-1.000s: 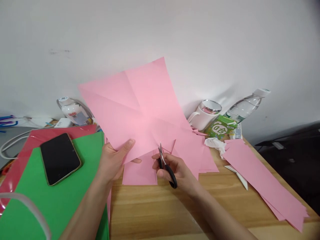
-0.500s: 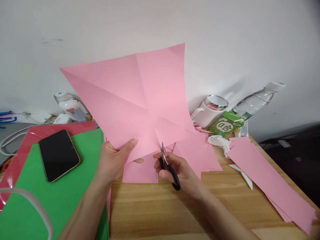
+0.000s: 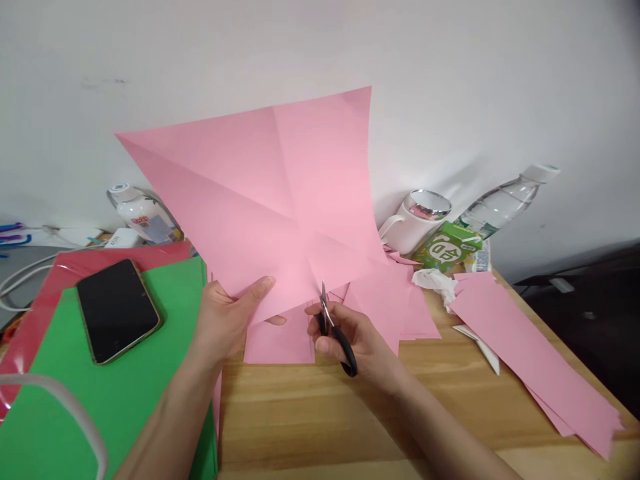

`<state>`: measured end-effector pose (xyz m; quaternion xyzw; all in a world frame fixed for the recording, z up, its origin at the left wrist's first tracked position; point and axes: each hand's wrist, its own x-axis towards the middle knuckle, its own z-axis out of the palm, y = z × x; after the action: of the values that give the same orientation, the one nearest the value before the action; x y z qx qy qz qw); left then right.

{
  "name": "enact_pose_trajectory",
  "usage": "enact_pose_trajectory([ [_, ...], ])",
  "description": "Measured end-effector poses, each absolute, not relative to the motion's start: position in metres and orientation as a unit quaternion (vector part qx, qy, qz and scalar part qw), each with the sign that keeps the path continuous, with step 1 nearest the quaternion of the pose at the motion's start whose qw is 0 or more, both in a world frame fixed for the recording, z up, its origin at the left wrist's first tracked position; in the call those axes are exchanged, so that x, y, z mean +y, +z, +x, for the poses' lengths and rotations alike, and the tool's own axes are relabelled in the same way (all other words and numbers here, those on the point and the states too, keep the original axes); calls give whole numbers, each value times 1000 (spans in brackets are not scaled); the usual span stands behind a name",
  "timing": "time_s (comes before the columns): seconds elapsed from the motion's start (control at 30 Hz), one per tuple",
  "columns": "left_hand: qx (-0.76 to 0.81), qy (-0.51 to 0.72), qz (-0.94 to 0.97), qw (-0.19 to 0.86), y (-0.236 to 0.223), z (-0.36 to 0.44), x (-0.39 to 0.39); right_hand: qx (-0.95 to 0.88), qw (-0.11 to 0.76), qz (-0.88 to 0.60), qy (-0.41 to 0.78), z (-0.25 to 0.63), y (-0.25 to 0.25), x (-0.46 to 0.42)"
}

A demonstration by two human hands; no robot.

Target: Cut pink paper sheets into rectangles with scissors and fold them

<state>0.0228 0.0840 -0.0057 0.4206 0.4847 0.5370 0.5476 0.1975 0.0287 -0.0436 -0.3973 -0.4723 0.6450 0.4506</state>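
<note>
A large creased sheet of pink paper is held up above the table. My left hand pinches its lower left edge, thumb on the near face and fingers behind. In my right hand is a pair of scissors with black handles, its blades pointing up at the sheet's lower edge. A cut runs up into the paper just above the blade tips. Below the sheet, more pink paper pieces lie on the wooden table.
On the left, a black phone rests on green paper. A white bottle stands behind. To the right are a mug, a green box, a clear bottle, crumpled tissue and pink strips.
Almost nothing differs. The view has shifted very slightly, and both hands keep their grip on the sheet and the scissors.
</note>
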Motion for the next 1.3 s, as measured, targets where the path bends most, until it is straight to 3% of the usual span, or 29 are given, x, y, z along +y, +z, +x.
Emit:
enact_pose_trajectory([
  [1.3,482,523,439,548,-3,21,86,-468,465,-408,631,195,-51,29],
])
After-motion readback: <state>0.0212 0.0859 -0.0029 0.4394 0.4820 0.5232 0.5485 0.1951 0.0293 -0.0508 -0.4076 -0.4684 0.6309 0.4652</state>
